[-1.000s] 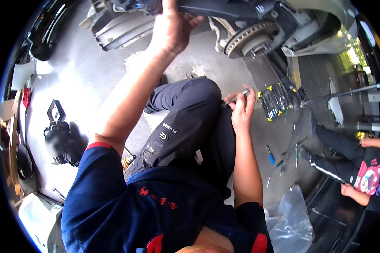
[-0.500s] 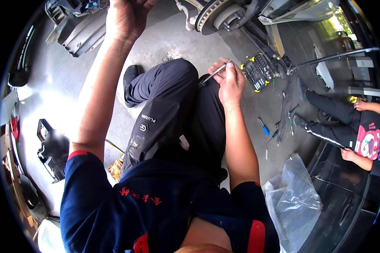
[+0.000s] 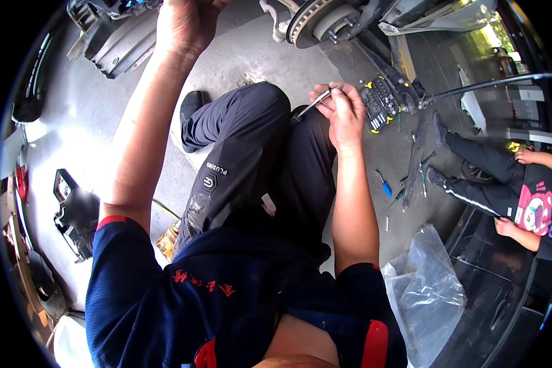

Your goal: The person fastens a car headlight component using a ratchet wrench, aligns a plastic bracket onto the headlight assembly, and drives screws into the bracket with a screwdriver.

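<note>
My left hand (image 3: 184,27) reaches up to the car's underbody parts at the top edge, fingers curled and partly cropped; what they grip is unclear. My right hand (image 3: 343,110), above my right thigh, is closed around a slim silver tool (image 3: 313,104) with a darker lower end, held at a slant. Beyond it lie the brake disc (image 3: 306,24) on its hub and a tool case (image 3: 379,107) with yellow corners.
A person (image 3: 527,202) in dark trousers is at the right. Loose tools (image 3: 384,187), a metal arm (image 3: 414,92) and a plastic bag (image 3: 423,294) lie to my right. A dark part (image 3: 73,221), a yellow power tool (image 3: 165,242) and cardboard (image 3: 15,227) are at the left.
Since a second ago the view has shifted, with my left hand now higher and further left in it. My right hand has risen, then moved slightly right with the tool still in it.
</note>
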Available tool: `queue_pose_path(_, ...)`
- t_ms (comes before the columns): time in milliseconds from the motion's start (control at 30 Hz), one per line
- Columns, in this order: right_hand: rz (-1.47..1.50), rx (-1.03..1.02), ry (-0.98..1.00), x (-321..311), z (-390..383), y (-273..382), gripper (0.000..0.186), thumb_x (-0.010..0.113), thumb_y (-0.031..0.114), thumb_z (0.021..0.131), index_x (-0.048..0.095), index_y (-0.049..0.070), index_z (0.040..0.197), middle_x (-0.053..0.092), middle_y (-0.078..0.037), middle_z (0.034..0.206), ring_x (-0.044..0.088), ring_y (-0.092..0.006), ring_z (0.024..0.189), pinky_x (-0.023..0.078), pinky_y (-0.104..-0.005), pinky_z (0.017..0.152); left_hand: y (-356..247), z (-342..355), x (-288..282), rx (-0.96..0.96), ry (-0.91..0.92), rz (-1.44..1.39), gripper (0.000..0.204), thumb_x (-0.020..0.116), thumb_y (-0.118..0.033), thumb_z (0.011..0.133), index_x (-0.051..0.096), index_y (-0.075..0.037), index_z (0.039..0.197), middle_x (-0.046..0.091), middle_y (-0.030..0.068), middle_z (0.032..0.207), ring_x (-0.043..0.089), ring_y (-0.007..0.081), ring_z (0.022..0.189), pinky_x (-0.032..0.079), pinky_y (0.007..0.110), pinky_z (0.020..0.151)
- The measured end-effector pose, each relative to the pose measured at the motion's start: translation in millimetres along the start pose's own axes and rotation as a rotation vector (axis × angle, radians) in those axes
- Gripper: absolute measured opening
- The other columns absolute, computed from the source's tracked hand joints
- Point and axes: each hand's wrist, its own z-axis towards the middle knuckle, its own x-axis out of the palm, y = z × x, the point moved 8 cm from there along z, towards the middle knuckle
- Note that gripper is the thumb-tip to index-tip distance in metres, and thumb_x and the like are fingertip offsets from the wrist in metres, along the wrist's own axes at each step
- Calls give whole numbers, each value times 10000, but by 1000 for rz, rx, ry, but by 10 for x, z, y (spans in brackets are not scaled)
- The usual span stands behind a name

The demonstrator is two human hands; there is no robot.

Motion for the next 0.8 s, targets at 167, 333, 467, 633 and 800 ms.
queue_pose_path(167, -4, 137, 13, -8, 54, 16, 90, 583, 69, 1006, 645, 38, 1064, 742, -159, 1065, 745, -256, 959, 622, -391, 834, -14, -7, -12, 6, -7, 5, 465, 621, -632, 932, 621, -215, 1137, 655, -50, 953, 595, 112, 838, 478, 313, 780)
queue_pose_path(333, 50, 98, 32, -37, 62, 16, 74, 594, 50, 1000, 652, 40, 1046, 735, -148, 1077, 738, -251, 972, 623, -410, 849, 144, 113, -40, -100, 123, -139, 463, 623, -638, 927, 621, -224, 1135, 651, -54, 949, 579, 111, 827, 467, 318, 788)
queue_pose_path(467, -14, 105, 52, -31, 42, 22, 76, 594, 60, 1008, 648, 51, 1061, 736, -134, 1077, 728, -233, 979, 606, -406, 870, 2, -18, 5, 9, 10, 9, 456, 623, -634, 928, 627, -220, 1120, 652, -56, 941, 584, 111, 831, 467, 319, 790)
queue_pose_path(633, -97, 96, 90, 54, -35, -9, 160, 577, 129, 1047, 598, 71, 1195, 733, -124, 1106, 703, -198, 1023, 559, -364, 936, -26, -2, -13, 15, 20, 12, 454, 616, -624, 937, 630, -207, 1114, 660, -50, 935, 601, 111, 832, 480, 315, 788)
queue_pose_path(800, -227, -68, 175, 73, -89, -55, 384, 587, 57, 1027, 460, 66, 1390, 705, -146, 1166, 684, -190, 1058, 526, -306, 964, 15, 38, 7, -1, 13, 3, 465, 608, -622, 944, 633, -199, 1135, 676, -43, 955, 615, 110, 842, 493, 312, 776)
